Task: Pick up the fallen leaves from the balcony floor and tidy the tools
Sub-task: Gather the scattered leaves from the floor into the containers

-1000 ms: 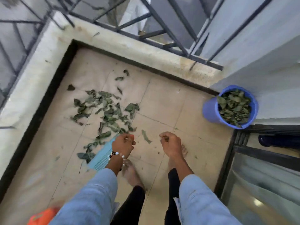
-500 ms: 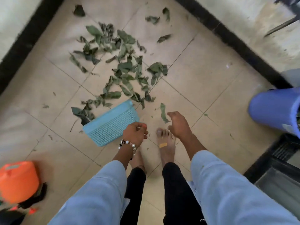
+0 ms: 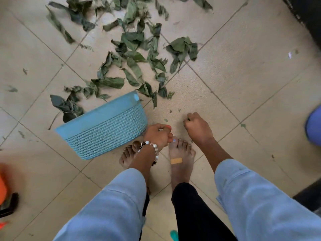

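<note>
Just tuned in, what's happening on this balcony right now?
A person is bent over a tiled floor strewn with green leaves. A light blue basket lies on its side by their bare feet. The left hand, wearing a beaded bracelet, is curled next to the basket; whether it touches it is unclear. The right hand is curled low over the floor. Most leaves remain uncollected.

The person wears loose light-blue sleeves (image 3: 111, 202) on both arms, black trousers (image 3: 194, 211), a bracelet of white and clear beads (image 3: 152, 146) on the left wrist, and, on bare feet, a tan plaster (image 3: 176, 161) across the right foot.
</note>
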A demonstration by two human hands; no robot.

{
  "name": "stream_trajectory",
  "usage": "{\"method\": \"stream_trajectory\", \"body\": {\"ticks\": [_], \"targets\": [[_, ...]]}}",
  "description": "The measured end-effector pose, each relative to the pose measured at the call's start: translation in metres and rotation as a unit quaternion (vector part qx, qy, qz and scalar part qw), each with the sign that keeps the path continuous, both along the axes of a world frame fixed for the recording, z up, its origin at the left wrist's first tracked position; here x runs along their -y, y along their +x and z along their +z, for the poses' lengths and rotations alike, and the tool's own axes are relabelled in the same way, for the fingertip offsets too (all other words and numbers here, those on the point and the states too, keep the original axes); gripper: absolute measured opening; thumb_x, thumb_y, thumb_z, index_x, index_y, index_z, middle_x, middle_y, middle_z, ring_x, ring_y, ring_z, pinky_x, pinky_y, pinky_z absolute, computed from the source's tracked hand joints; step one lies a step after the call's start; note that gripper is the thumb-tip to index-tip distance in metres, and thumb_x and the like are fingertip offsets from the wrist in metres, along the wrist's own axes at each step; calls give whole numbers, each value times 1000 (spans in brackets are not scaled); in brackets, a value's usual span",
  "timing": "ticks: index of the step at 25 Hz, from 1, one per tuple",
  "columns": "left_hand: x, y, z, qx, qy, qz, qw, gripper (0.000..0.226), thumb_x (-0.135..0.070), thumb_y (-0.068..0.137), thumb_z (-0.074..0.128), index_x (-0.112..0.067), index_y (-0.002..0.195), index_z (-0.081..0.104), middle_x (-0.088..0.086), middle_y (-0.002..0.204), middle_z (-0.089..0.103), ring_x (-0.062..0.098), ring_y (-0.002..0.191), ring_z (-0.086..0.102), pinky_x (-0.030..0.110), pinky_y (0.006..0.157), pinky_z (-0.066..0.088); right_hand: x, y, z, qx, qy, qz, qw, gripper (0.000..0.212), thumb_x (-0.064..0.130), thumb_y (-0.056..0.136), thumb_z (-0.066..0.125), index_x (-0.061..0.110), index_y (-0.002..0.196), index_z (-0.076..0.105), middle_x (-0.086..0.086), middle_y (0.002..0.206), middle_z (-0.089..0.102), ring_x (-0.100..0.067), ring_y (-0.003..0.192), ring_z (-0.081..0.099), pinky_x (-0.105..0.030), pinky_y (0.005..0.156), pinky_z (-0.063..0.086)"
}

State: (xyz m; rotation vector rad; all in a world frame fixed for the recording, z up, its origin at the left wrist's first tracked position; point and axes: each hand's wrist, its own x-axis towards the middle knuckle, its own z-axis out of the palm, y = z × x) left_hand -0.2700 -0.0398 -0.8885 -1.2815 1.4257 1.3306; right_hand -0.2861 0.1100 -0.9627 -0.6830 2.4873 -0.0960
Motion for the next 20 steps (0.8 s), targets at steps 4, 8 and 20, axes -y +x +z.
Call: {"method": "stream_trajectory", "body": {"ticks": [4,8,20], "targets": [[-7,-19,29,-4,4,58,998,28,-31,99,50,-6,107,60,9,85,65,18,67,62,20,52,52,7,-31,44,190,-215,-493,822,22,2,73,77,11,92,72,-8,87,73,-19,82,69,-28,78,54],[-10,-57,76,15,34,260,965,49,-50,99,40,-6,93,62,13,92,70,26,86,68,44,79,57,53,-50,131,249,-364,-504,743,29,2,70,80,22,76,60,1,71,67,-10,65,62,-23,64,51],[112,-96,75,-143,-228,188,944,35,-28,100,49,-5,86,71,1,40,48,16,36,41,21,44,34,81,-135,106,171,-110,-211,956,38,6,84,66,9,122,61,-12,121,62,-24,111,58,-29,95,44]]}}
